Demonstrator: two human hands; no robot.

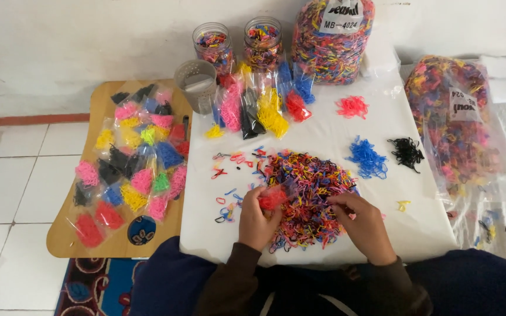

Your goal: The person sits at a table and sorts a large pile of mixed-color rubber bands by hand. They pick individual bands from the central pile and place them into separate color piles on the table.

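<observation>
Our left hand (pixel 257 217) pinches a small bag of red bands (pixel 274 198); our right hand (pixel 363 223), fingers curled, picks in the mixed pile (pixel 308 178) just ahead on the worktop (pixel 346 131).

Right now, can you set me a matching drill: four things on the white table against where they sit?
Things:
1. blue bands
2. black bands
3. grey cup
4. mixed pile

Places:
A. far left corner, by the jars
B. under both hands
C. right of the blue heap
D. just right of the mixed pile's top

Pairs: 1-D, 2-C, 3-A, 4-B
</observation>
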